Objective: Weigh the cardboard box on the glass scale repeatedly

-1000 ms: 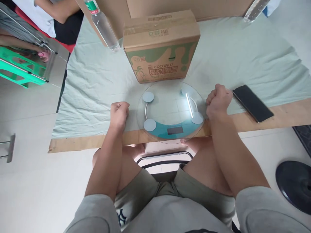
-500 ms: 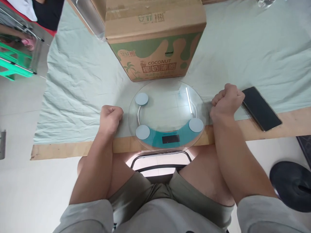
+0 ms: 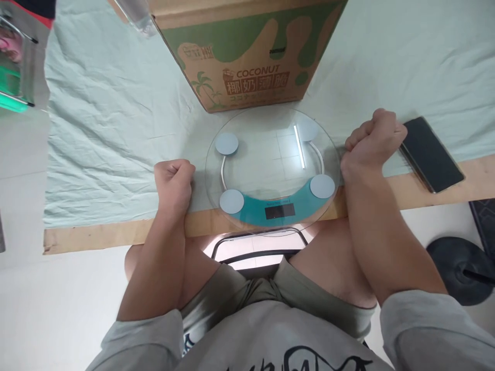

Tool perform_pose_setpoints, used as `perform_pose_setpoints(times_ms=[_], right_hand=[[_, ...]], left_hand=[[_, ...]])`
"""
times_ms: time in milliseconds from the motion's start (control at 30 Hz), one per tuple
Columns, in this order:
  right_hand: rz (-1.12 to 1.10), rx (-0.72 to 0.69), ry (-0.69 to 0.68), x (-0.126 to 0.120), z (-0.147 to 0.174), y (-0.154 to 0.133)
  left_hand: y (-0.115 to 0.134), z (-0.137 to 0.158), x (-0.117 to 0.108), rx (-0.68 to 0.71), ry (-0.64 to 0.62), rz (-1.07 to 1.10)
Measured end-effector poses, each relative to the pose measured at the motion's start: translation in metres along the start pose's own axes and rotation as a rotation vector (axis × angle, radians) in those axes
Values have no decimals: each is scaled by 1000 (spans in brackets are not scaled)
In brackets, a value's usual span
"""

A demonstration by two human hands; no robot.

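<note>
Between my two hands lies a round glass bathroom scale [image 3: 266, 165], with a teal band and a dark display along its near side. My left hand [image 3: 174, 183] rests as a fist on the table, left of the scale and apart from it. Over on the right, my right hand [image 3: 373, 136] is also a fist, close to the scale's right rim. A black smartphone [image 3: 433, 154] lies just beyond the right fist. Behind the scale stands a cardboard box [image 3: 251, 56] printed "COCONUT", its top cut off by the view.
A pale green cloth [image 3: 100, 129] covers the table, leaving a bare wooden edge [image 3: 116, 232] in front. Clear plastic [image 3: 137, 18] sits left of the box. A green stool [image 3: 15, 90] is at far left, a black round base [image 3: 460, 270] on the floor at right.
The view has tilted down and shifted closer, so the box top has left the frame. Both hands stay as fists beside the scale; nothing has been picked up.
</note>
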State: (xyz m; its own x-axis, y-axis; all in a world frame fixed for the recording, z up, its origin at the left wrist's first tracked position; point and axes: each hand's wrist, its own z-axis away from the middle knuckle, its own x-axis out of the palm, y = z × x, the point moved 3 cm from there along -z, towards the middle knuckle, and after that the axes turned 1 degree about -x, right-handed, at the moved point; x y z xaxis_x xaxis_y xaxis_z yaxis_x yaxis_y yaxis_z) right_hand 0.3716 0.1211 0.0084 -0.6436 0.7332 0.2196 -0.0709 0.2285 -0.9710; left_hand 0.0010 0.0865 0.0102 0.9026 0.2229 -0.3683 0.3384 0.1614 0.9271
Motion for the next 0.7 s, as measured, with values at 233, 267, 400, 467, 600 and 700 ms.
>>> perform_pose_setpoints(times_ms=[233,267,400,467,600,700], right_hand=[[20,19,-36,4,2,-3],[17,22,-34,4,1,-4],[15,42,-32,4,-1,-3],[15,55,-40,4,-2,-3],[20,71,-44,4,-1,-3],[23,73,-40,4,1,-4]], left_hand=[[3,2,5,-19,-17,-53],[3,2,5,-26,-20,-67],[6,4,7,-35,-23,-90],[6,4,8,-20,-25,-92],[6,3,10,8,-26,-113],[5,3,10,8,-19,-118]])
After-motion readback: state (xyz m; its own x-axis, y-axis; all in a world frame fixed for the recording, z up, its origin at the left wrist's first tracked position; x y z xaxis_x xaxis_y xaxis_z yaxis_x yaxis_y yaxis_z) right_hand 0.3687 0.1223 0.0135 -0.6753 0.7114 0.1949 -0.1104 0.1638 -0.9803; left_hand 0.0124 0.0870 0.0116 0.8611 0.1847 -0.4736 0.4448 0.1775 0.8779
